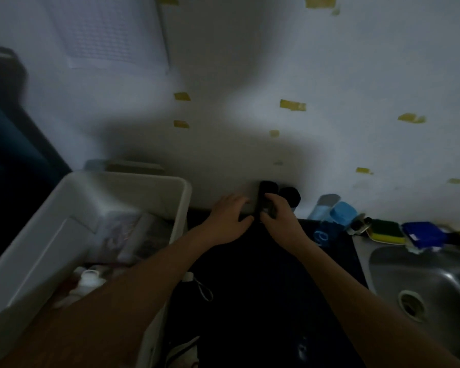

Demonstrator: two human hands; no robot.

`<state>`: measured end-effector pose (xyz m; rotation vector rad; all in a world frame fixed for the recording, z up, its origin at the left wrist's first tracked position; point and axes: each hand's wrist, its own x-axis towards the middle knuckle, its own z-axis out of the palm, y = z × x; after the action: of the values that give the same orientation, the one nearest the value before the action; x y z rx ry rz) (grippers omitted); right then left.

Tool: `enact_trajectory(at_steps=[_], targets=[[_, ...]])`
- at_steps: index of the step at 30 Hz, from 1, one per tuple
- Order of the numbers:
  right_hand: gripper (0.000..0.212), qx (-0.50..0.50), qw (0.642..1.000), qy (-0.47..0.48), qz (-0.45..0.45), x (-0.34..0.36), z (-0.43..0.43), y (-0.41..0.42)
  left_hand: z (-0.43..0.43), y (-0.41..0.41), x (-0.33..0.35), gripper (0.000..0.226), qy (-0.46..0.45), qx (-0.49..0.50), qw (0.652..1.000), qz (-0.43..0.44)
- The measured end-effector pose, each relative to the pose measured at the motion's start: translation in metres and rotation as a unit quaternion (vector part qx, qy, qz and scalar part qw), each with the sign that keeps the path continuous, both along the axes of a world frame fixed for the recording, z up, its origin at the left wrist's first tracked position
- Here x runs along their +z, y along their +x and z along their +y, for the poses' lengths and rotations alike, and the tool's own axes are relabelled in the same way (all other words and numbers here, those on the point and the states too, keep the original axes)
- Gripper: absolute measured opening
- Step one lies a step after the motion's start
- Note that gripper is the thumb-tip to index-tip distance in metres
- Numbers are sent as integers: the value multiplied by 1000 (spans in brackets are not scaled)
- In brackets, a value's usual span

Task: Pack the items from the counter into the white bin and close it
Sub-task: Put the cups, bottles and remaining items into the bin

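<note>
- Fingers of right hand wrapped round dark bottle, upright at the wall, back of dark counter.
- White bin: open, left of counter, part filled.
- Left hand: fingers spread flat, empty, just left of bottle.

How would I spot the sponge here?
Find the steel sink at the right. On the counter just behind its rim lies the sponge. It alone is two-toned, dark green over yellow, beside a blue pad.
</note>
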<state>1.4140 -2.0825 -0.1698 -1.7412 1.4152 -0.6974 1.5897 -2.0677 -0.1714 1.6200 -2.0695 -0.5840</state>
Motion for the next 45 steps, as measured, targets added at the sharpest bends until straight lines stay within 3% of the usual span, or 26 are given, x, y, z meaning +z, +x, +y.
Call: enact_trajectory(at_steps=[7, 12, 19, 28, 37, 45], targets=[[53, 10, 999, 11, 51, -19, -38, -32, -34, -40, -17, 45, 37, 3, 999, 6], [20, 17, 997, 1, 72, -27, -69, -45, -61, -66, -26, 50, 59, 8, 998, -11], [53, 19, 984, -19, 175, -40, -94, -62, -97, -84, -31, 56, 42, 13, 996, -78], [49, 50, 974, -10, 222, -55, -110, -68, -108, -90, -53, 62, 74, -11, 988, -138], [66, 55, 965, -28, 255, -55, -104, -65, -117, -91, -60, 71, 69, 1, 983, -172], [67, 58, 962, -44, 263, -50, -98, -65, -103, -78, -56, 70, 69, 16, 991, -115]])
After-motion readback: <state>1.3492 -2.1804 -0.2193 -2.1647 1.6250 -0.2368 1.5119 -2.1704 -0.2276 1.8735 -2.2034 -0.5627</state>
